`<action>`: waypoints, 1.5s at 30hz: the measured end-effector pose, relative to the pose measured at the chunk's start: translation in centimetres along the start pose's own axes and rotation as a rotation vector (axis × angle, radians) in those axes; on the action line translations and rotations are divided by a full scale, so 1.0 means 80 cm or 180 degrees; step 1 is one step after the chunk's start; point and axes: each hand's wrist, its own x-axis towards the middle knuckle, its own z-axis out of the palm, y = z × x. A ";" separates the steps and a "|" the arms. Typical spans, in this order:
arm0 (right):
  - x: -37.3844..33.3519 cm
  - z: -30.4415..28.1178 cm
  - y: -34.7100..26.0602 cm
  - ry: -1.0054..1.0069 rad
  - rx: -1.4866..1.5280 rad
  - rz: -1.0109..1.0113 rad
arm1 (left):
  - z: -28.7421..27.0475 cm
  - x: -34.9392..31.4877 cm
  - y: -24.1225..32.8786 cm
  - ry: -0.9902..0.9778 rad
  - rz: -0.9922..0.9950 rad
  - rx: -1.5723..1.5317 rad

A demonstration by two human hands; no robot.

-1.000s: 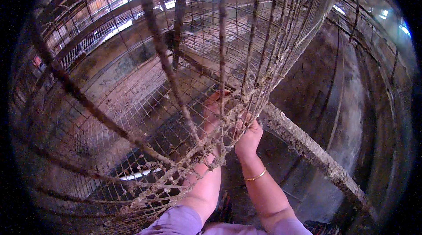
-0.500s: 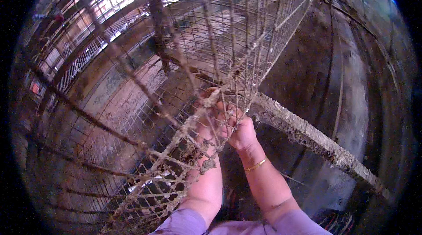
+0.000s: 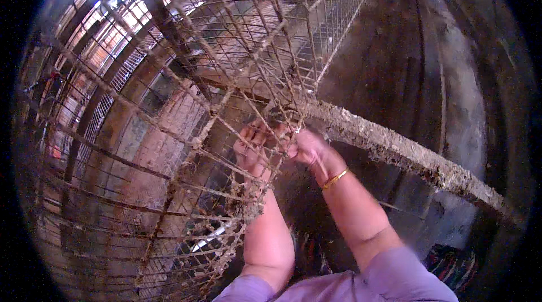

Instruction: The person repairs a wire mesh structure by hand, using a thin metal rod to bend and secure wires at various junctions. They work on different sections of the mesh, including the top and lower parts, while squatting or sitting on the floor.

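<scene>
Dirt-crusted wire mesh (image 3: 199, 143) of a cage spreads over the left and upper part of the view. Behind its wires my left hand (image 3: 252, 147) is closed with the fingers curled, partly covered by the mesh. Close by on the right, my right hand (image 3: 309, 147) is bent inward, its fingers drawn together at the wire joint and blurred by motion. Both hands are at the mesh corner, just below the end of a caked beam (image 3: 389, 147). What the fingers hold is hidden. A gold-coloured bracelet (image 3: 335, 178) circles my right wrist.
The beam slants from the mesh corner down to the right. A dark post (image 3: 164, 20) stands behind the mesh at upper left. A pale stick-like piece (image 3: 208, 238) shows through the lower mesh. A dark patterned cloth (image 3: 454, 268) lies at lower right.
The view has shifted, and the mesh corner and beam end appear farther left and higher. My hands have moved slightly apart, the left hand now showing more clearly through the wires.
</scene>
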 end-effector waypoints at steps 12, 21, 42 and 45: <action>-0.011 -0.008 0.010 -0.0110 -0.0297 -0.0888 | 0.035 0.010 0.001 -0.0196 0.0004 0.0814; -0.160 -0.205 0.031 0.1184 -0.4495 -0.0900 | 0.031 0.018 0.005 0.0177 -0.0143 0.0308; -0.184 -0.204 0.082 0.1457 -0.4779 -0.1558 | 0.054 0.021 -0.005 0.0595 -0.0082 -0.0615; -0.165 -0.120 0.058 0.1441 -0.4797 -0.2009 | 0.039 0.032 -0.018 0.0569 0.0156 -0.0929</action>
